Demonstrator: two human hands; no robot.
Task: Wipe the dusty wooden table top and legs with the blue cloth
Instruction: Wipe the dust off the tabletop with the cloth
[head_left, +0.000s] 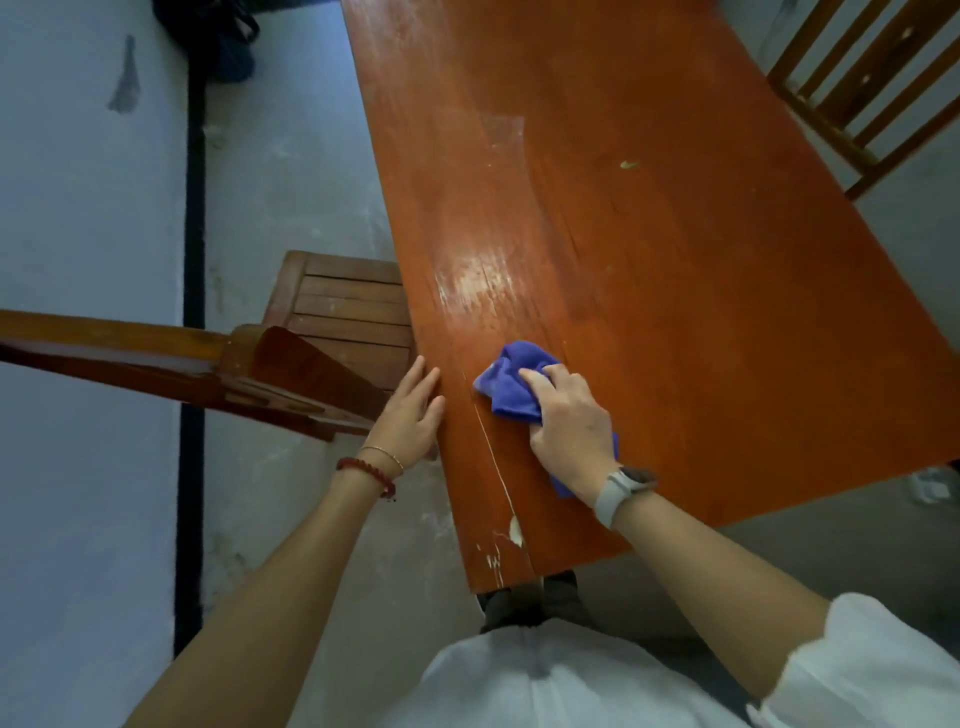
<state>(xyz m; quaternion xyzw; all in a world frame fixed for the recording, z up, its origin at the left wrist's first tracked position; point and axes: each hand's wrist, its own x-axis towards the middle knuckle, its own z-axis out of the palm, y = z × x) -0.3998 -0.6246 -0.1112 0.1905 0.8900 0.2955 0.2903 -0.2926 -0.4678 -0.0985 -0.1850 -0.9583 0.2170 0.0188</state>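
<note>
Right hand (569, 415) clamped on blue cloth (511, 382), left hand (408, 413) flat on tabletop (675, 234); far end dusty, legs apparently unwiped.

Blue cloth (506, 387) partly hidden under right hand (571, 421). Desk (649, 234) legs out of sight; far end cut off. Chair (872, 88) cropped at the right edge.

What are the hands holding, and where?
The right hand presses the bunched blue cloth on the table top, gripping its near end. The left hand holds nothing.
</note>
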